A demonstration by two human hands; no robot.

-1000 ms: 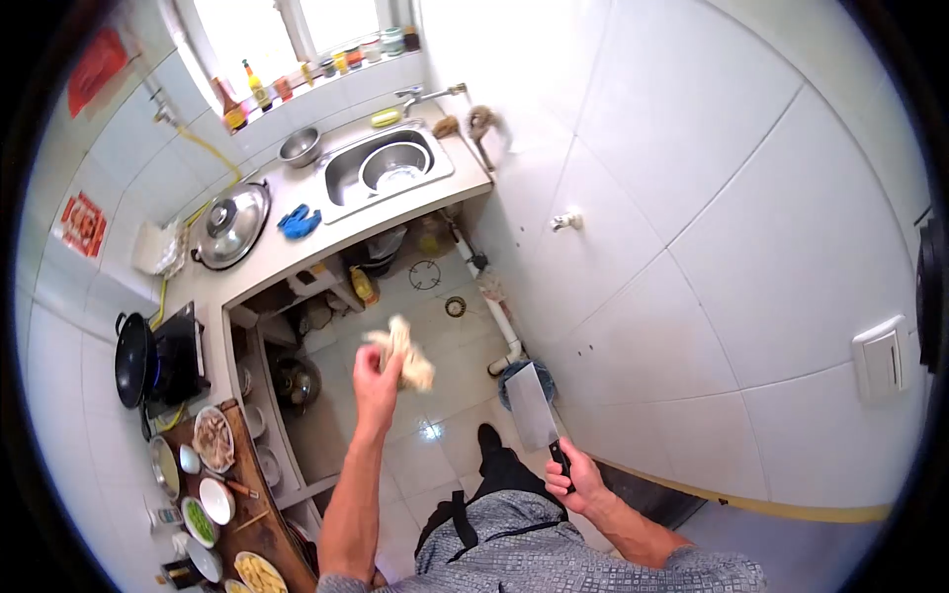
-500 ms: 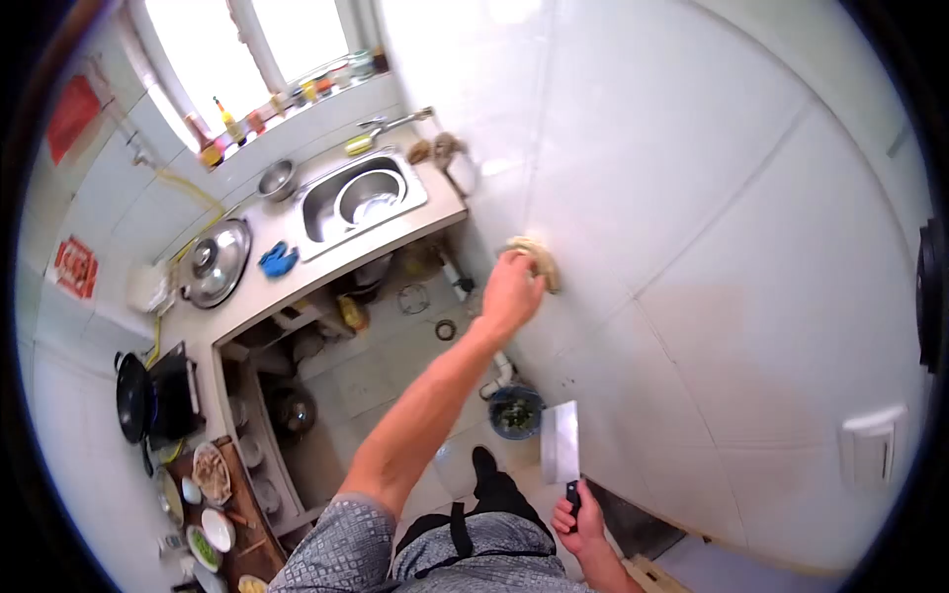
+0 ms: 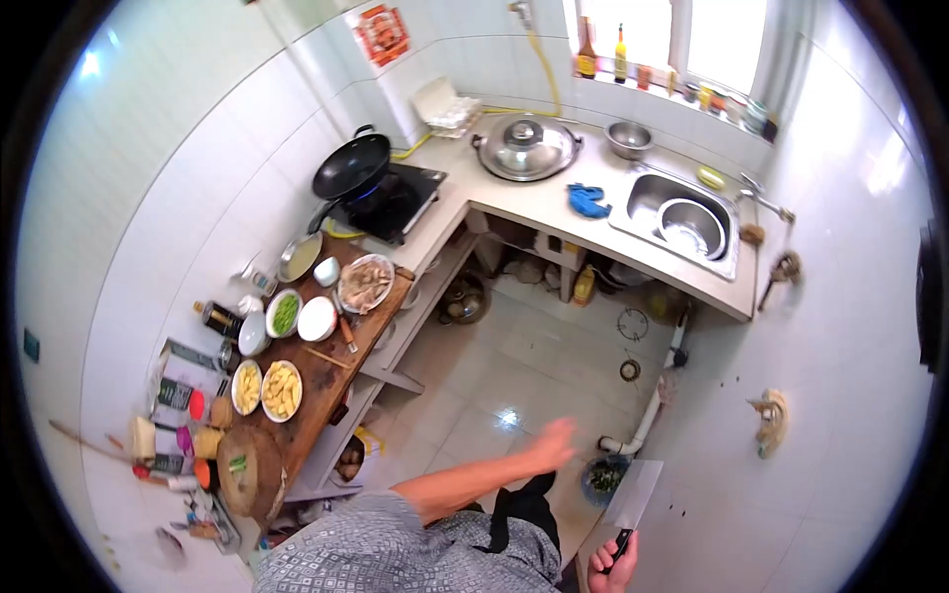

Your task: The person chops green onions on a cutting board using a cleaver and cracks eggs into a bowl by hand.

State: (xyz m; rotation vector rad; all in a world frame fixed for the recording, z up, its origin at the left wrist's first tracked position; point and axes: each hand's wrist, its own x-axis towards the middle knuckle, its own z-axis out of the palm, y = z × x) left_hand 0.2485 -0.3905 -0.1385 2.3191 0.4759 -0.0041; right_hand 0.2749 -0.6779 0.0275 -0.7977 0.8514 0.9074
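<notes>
My right hand is closed round the black handle of a cleaver, whose broad blade points up and slightly right beside the blue bin. My left hand is over the tiled floor, blurred by motion, so its fingers cannot be made out. A beige cloth hangs on the white tiled wall at the right, apart from both hands.
A wooden table at the left bears bowls of food and a round chopping board. Behind it are a black wok on a stove, a lidded pan and a sink. A white pipe runs down the wall.
The view has swung left. My left hand has let go of the cloth, which now hangs on the wall, and has drawn back over the floor. My right hand still holds the cleaver.
</notes>
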